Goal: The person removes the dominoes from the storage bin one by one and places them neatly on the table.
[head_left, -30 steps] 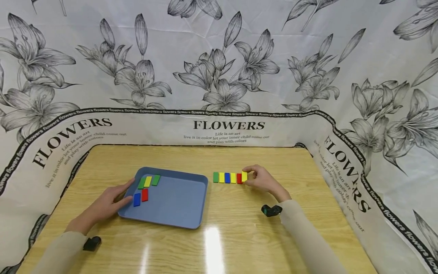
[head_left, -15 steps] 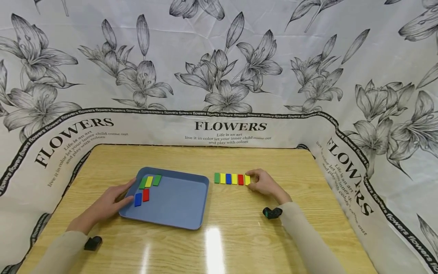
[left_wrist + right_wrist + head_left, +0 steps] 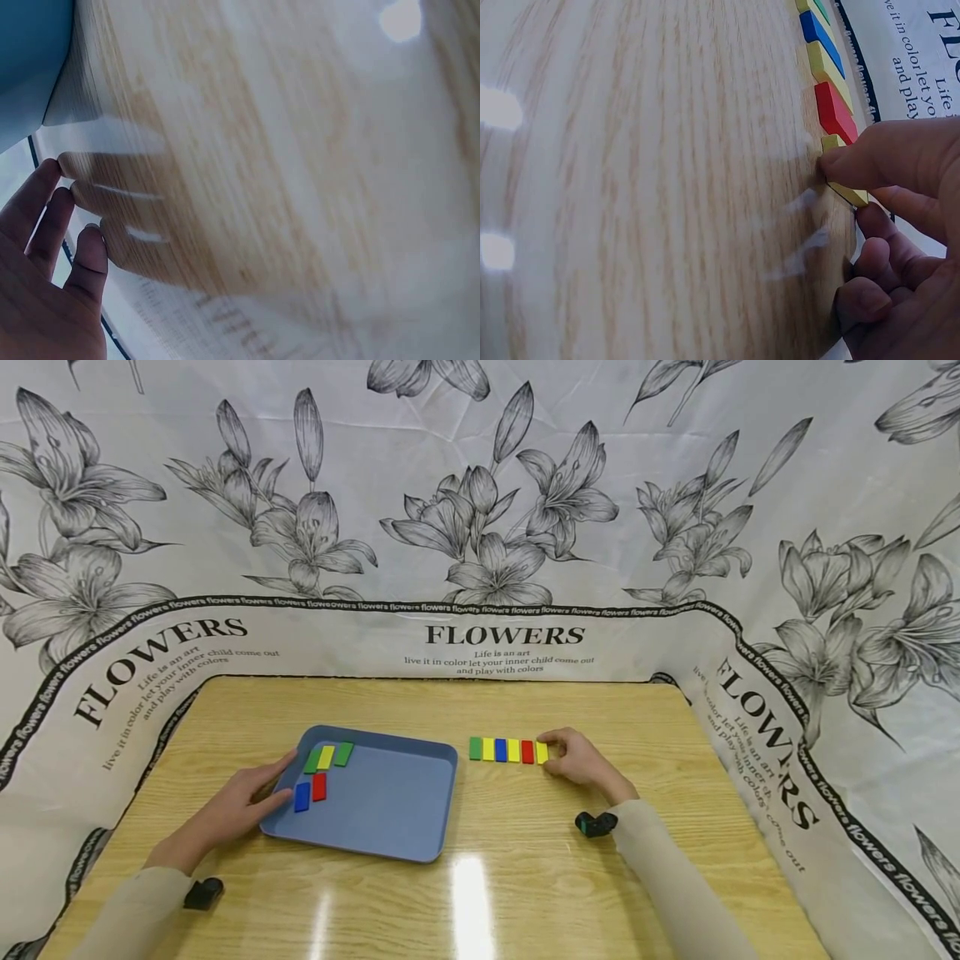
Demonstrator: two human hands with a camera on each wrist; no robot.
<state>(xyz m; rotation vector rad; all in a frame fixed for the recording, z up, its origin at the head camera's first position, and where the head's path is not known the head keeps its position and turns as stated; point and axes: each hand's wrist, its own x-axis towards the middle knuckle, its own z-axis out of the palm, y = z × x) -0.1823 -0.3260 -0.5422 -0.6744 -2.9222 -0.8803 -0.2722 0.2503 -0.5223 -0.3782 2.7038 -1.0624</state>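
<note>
My right hand (image 3: 581, 758) pinches a flat yellow block (image 3: 542, 753) between thumb and fingers, at the right end of a row on the table. Left of it in that row lie a red block (image 3: 527, 752), a yellow one, a blue block (image 3: 501, 750), another yellow and a green block (image 3: 476, 749). The right wrist view has the thumb over the pinched block, close beside the red one. My left hand (image 3: 228, 806) rests at the left side of a blue-grey tray (image 3: 382, 802), thumb at its rim. Several fingers (image 3: 46, 232) extend beside the tray in the left wrist view.
Inside the tray's left part lie a blue block (image 3: 302, 797), a red block (image 3: 319, 787), a yellow block (image 3: 326, 757) and two green ones. A flower-print curtain (image 3: 510, 647) borders the wooden table (image 3: 525, 877) at the back and sides.
My right hand has moved slightly right and lowered the yellow block from over the red block's edge to the row's right end. The left hand stays at the tray.
</note>
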